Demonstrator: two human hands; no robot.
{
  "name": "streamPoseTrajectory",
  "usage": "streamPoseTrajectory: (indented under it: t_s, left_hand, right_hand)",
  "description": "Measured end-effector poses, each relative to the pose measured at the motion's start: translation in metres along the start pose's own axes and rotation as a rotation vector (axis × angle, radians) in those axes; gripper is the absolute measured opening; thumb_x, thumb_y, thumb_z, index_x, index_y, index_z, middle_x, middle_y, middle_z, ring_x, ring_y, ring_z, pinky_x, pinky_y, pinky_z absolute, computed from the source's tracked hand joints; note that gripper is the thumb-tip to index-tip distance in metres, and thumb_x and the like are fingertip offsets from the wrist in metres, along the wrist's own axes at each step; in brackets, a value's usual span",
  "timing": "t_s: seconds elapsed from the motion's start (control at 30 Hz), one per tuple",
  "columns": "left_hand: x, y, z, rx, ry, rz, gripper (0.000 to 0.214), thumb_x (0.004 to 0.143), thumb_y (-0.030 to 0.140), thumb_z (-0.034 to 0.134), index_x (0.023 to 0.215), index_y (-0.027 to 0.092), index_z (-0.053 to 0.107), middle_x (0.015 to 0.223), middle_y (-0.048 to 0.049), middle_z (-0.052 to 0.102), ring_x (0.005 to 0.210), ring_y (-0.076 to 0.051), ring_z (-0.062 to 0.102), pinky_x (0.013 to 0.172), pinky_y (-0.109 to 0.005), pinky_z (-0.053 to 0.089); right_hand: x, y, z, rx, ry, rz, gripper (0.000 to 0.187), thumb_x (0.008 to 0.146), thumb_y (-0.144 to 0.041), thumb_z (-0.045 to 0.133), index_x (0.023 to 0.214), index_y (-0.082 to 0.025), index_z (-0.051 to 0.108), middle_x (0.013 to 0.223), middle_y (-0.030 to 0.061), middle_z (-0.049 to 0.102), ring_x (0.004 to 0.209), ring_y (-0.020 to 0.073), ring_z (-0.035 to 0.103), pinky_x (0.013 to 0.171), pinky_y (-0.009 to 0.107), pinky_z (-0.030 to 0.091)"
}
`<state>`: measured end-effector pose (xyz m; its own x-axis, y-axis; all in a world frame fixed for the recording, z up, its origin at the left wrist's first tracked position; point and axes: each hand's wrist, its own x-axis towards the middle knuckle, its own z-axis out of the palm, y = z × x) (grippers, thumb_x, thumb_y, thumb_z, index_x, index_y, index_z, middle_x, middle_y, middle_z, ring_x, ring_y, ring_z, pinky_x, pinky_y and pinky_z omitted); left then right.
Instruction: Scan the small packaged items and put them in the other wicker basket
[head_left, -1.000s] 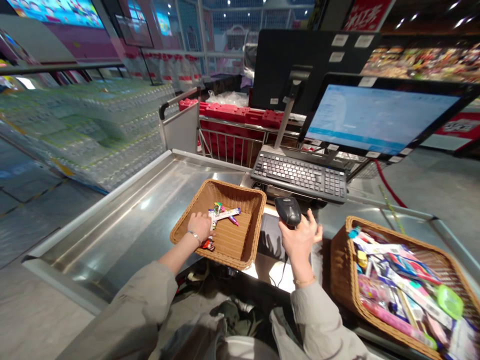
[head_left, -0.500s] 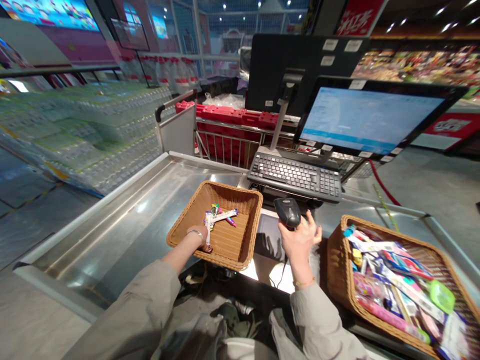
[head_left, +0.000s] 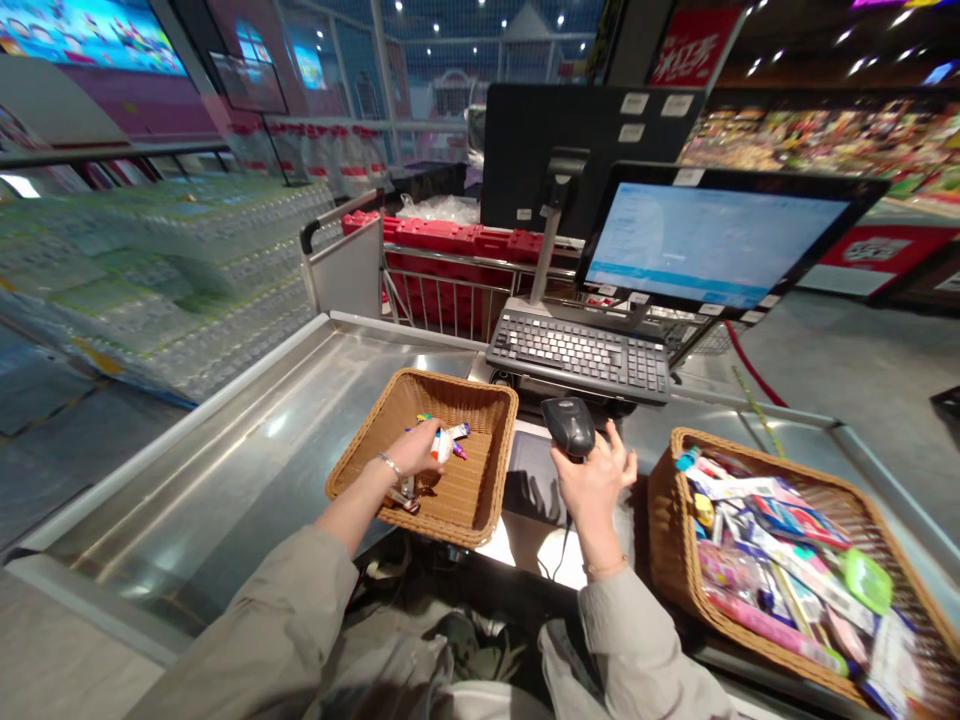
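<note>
My left hand (head_left: 412, 451) reaches into a shallow wicker basket (head_left: 420, 385). Its fingers close on a white stick-shaped packet (head_left: 450, 441), with a few small colourful packets beside it. Another small packet (head_left: 405, 497) lies near my wrist at the basket's near rim. My right hand (head_left: 595, 490) grips a black handheld barcode scanner (head_left: 568, 426), its cable running down below the counter. To the right of that hand stands a larger wicker basket (head_left: 664, 530), packed with several wrapped goods in bright packaging.
A steel checkout counter (head_left: 225, 450) runs left, with a keyboard (head_left: 577, 355) and a lit monitor (head_left: 712, 240) ahead. Behind them stand a shopping cart (head_left: 360, 265) holding red crates and stacked bottled-water packs (head_left: 150, 270).
My left hand has moved up and to the right within the basket, onto the white packet, and the small packets have shifted. The right hand still holds the scanner.
</note>
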<state>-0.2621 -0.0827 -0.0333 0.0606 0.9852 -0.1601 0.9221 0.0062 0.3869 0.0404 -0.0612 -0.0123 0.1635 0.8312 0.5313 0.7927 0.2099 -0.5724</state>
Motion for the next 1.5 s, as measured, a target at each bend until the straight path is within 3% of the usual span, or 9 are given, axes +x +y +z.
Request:
streamPoseTrajectory:
  t_s: [0.3, 0.4, 0.5, 0.63, 0.77, 0.93, 1.07, 1.27, 1.5]
  left_hand:
    - [0.014, 0.035, 0.003, -0.262, 0.336, 0.136, 0.081, 0.065, 0.031, 0.085, 0.133, 0.02, 0.042, 0.136, -0.0141, 0.058, 0.122, -0.028, 0.059, 0.105, -0.047, 0.044]
    - [0.019, 0.048, 0.006, -0.22, 0.445, 0.16, 0.058, 0.079, 0.033, 0.074, 0.128, 0.023, 0.044, 0.135, -0.0107, 0.062, 0.132, -0.028, 0.052, 0.116, -0.062, 0.021]
    - [0.026, 0.058, 0.008, -0.145, 0.51, 0.159, 0.028, 0.091, 0.028, 0.06, 0.117, 0.024, 0.051, 0.123, -0.0053, 0.07, 0.122, -0.023, 0.061, 0.119, -0.063, 0.009]
    - [0.038, 0.059, 0.013, -0.016, 0.445, 0.025, 0.032, 0.09, 0.025, 0.061, 0.12, 0.027, 0.051, 0.118, -0.0024, 0.072, 0.107, -0.024, 0.068, 0.116, -0.07, 0.007]
    - [0.047, 0.042, 0.021, 0.162, 0.317, -0.054, 0.041, 0.088, 0.027, 0.062, 0.128, 0.027, 0.052, 0.126, -0.0065, 0.068, 0.117, -0.028, 0.063, 0.116, -0.069, 0.014]
    - [0.057, 0.024, 0.036, 0.325, 0.158, -0.009, 0.059, 0.083, 0.039, 0.068, 0.137, 0.022, 0.05, 0.151, -0.0148, 0.045, 0.143, -0.036, 0.034, 0.113, -0.065, 0.026]
    - [0.071, 0.028, 0.051, 0.396, 0.06, 0.1, 0.069, 0.078, 0.038, 0.074, 0.14, 0.022, 0.047, 0.151, -0.0148, 0.045, 0.142, -0.034, 0.035, 0.115, -0.058, 0.027]
    - [0.091, 0.042, 0.076, 0.45, 0.025, 0.205, 0.047, 0.082, 0.026, 0.07, 0.126, 0.018, 0.056, 0.125, -0.0157, 0.063, 0.121, -0.03, 0.053, 0.107, -0.046, 0.035]
    - [0.103, 0.041, 0.092, 0.444, 0.028, 0.165, 0.025, 0.085, 0.02, 0.062, 0.109, 0.017, 0.058, 0.108, -0.0174, 0.063, 0.103, -0.031, 0.058, 0.086, -0.042, 0.042]
  right_hand:
    - [0.003, -0.001, -0.011, 0.046, -0.061, -0.071, 0.022, 0.074, -0.036, 0.062, 0.09, -0.022, 0.068, 0.113, 0.0088, 0.071, 0.135, 0.0328, 0.041, 0.112, 0.062, 0.014]
    - [0.002, -0.001, -0.013, 0.048, -0.086, -0.11, 0.022, 0.074, -0.035, 0.063, 0.092, -0.024, 0.068, 0.12, 0.0075, 0.069, 0.138, 0.0325, 0.038, 0.112, 0.064, 0.013]
    - [0.002, 0.0, -0.014, 0.046, -0.112, -0.142, 0.024, 0.074, -0.035, 0.063, 0.096, -0.025, 0.068, 0.123, 0.0055, 0.068, 0.139, 0.0319, 0.037, 0.111, 0.064, 0.013]
    - [0.001, 0.003, -0.016, 0.039, -0.098, -0.126, 0.028, 0.074, -0.035, 0.063, 0.099, -0.025, 0.068, 0.119, 0.0064, 0.069, 0.137, 0.0321, 0.039, 0.111, 0.065, 0.013]
    - [0.001, 0.011, -0.019, 0.015, -0.086, -0.115, 0.022, 0.074, -0.035, 0.063, 0.092, -0.024, 0.068, 0.118, 0.0071, 0.069, 0.136, 0.0329, 0.039, 0.11, 0.065, 0.014]
    - [-0.002, 0.02, -0.022, -0.015, -0.08, -0.093, 0.022, 0.075, -0.036, 0.061, 0.091, -0.024, 0.069, 0.118, 0.0073, 0.07, 0.135, 0.033, 0.04, 0.11, 0.063, 0.015]
    - [-0.003, 0.027, -0.022, -0.029, -0.077, -0.083, 0.021, 0.075, -0.037, 0.06, 0.089, -0.025, 0.068, 0.116, 0.0068, 0.07, 0.135, 0.0319, 0.041, 0.11, 0.062, 0.015]
    - [-0.005, 0.041, -0.019, -0.048, -0.076, -0.063, 0.025, 0.075, -0.038, 0.058, 0.093, -0.024, 0.068, 0.114, 0.008, 0.07, 0.133, 0.0318, 0.043, 0.111, 0.063, 0.015]
    - [-0.009, 0.056, -0.02, -0.076, -0.092, -0.044, 0.025, 0.075, -0.038, 0.059, 0.093, -0.024, 0.068, 0.117, 0.008, 0.069, 0.133, 0.0331, 0.044, 0.111, 0.064, 0.016]
